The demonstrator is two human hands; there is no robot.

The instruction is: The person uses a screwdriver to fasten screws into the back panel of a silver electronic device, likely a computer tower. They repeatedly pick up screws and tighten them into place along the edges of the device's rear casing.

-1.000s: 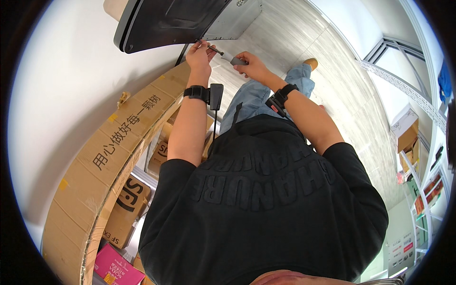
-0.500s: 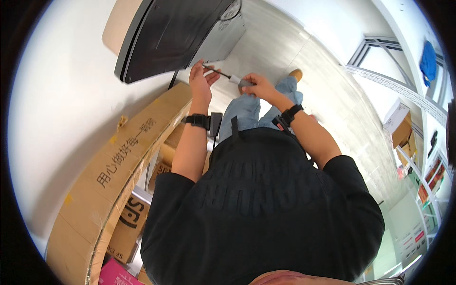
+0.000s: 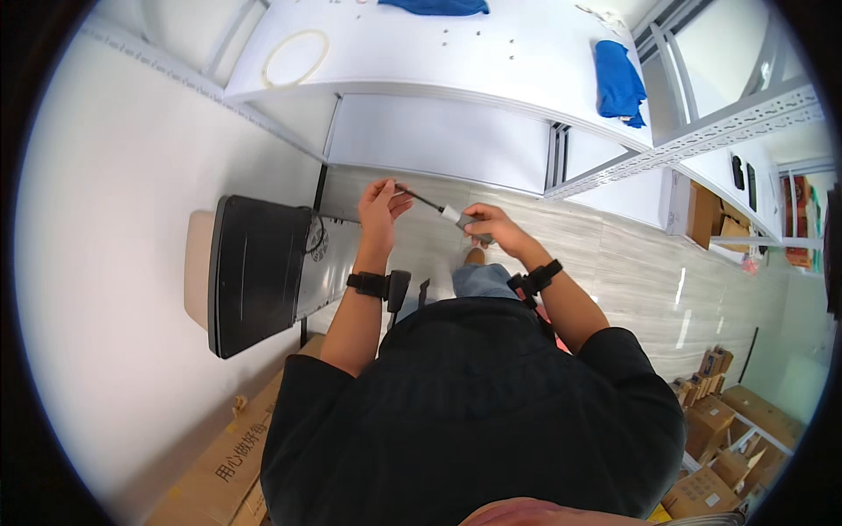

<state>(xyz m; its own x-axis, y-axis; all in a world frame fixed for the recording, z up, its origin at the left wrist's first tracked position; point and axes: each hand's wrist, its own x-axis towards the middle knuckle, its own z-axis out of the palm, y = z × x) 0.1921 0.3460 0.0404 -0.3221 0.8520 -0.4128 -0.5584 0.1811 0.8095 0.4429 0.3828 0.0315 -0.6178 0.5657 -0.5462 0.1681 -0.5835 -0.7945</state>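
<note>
A screwdriver (image 3: 449, 213) with a grey and white handle and a thin dark shaft is held level in front of my body, above the floor. My right hand (image 3: 495, 226) wraps round its handle. At the other end, the thumb and forefinger of my left hand (image 3: 380, 207) pinch the shaft's tip, the other fingers loosely curled. Fingers hide the very end of the tip.
Ahead stands a white table (image 3: 412, 66) with blue cloths (image 3: 619, 81), a pale ring (image 3: 296, 59) and several small pieces on it. A black slab-like piece of furniture (image 3: 257, 273) is at left. Cardboard boxes (image 3: 709, 427) fill the right rear; a long carton (image 3: 224, 456) lies behind left.
The view has swung from the black furniture and long carton toward the white table, which now shows ahead. Both hands keep hold of the screwdriver.
</note>
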